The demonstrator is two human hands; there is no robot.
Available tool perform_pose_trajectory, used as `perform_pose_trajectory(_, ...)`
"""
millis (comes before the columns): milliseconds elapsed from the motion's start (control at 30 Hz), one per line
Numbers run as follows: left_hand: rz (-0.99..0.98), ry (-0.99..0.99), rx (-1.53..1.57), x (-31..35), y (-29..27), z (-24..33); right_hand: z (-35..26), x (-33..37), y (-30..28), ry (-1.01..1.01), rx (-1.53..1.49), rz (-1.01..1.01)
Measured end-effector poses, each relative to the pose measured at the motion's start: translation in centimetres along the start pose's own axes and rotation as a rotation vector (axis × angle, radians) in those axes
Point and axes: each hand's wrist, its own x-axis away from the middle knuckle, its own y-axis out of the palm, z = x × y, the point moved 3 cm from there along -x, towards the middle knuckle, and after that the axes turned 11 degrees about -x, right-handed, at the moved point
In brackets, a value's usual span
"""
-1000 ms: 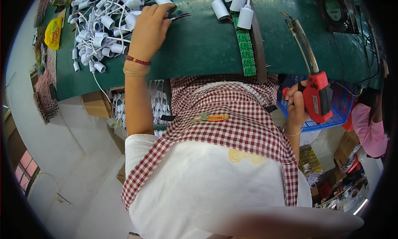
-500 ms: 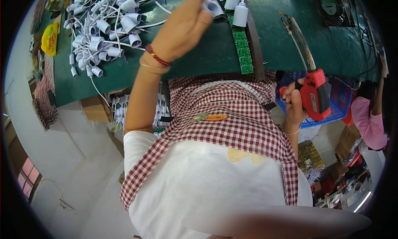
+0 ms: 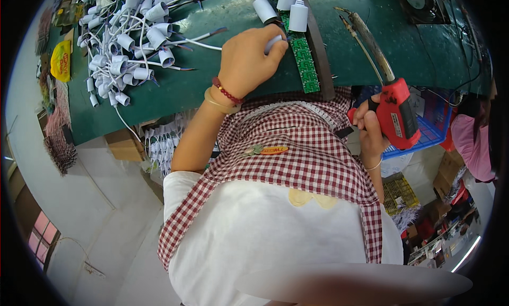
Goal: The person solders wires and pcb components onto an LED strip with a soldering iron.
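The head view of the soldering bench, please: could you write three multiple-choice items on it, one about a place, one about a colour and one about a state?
1. Where does the heap of white lamp sockets lie?
A. left part of the green bench top
B. in the blue crate
C. on the floor

2. What colour is the soldering gun body?
A. yellow
B. red
C. black

3. What is the left hand doing?
A. resting open and empty
B. holding a white socket beside the green circuit strip
C. gripping the crate

Answers: 1 A, the heap sits at the bench's left; 2 B, the right hand grips a red body; 3 B, the fingers close round the socket.
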Motion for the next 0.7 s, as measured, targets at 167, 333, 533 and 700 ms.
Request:
perform_pose_trajectory(167, 0.025, 0.143, 0.059, 1.6, -1.0, 4.3, -1.0, -1.1, 3.5, 0.119, 0.149, 0.180)
perform_pose_trajectory(333, 0.123, 0.351, 0.036, 2.8, -1.0, 7.8, -0.4, -2.1, 5.4, -0.018, 0.296, -0.008)
perform_pose_trajectory(533, 0.011, 0.318, 0.142, 3.1, -1.5, 7.9, -0.5, -0.9, 4.3, 0.020, 0.361, -0.118)
perform_pose_trajectory(700, 0.034, 0.313, 0.052, 3.3, -1.6, 8.0, -0.4, -1.7, 4.7, -0.036, 0.512, -0.049)
